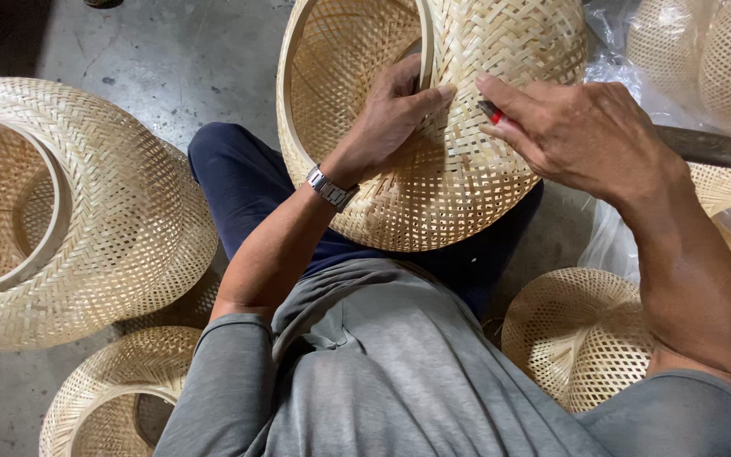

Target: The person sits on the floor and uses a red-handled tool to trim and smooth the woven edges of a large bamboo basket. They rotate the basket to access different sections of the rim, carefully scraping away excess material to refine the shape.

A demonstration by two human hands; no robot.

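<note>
Your left hand (395,106) grips the basket (433,169) rim on your lap, your right hand (581,135) clamps a tool (704,145) against its weave, above grey concrete floor (179,59) crowded with baskets (69,211).

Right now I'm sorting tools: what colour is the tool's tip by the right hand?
Red, on the tool under the right hand; head view.

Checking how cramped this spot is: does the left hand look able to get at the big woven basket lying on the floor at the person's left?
Probably yes. That basket lies beside the left knee with nothing between, but the left hand is now gripping the rim of the basket on the lap and would have to let go.
</note>
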